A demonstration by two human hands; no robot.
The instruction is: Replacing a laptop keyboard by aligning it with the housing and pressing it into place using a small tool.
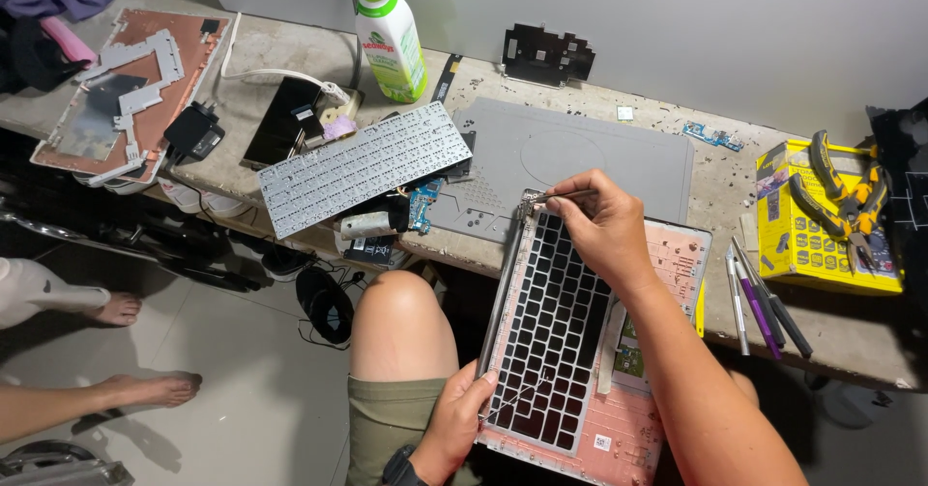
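Observation:
A pink laptop top case [667, 254] lies upside down on the bench edge and over my lap, with a black keyboard [556, 327] set in it. My right hand [604, 225] pinches a thin metal strip [561, 196] at the keyboard's far left corner. My left hand [454, 418] grips the near left edge of the case, thumb on the keyboard beside another thin metal strip [512, 401].
A grey work mat [580, 148] lies behind the case. A loose silver keyboard [362, 167], a circuit board [422, 206], a green spray bottle [389, 37], a yellow box [822, 244] with pliers [846, 196], pens and screwdrivers [759, 302] and another pink laptop shell [130, 90] surround it. Another person's bare feet [145, 385] rest on the floor at left.

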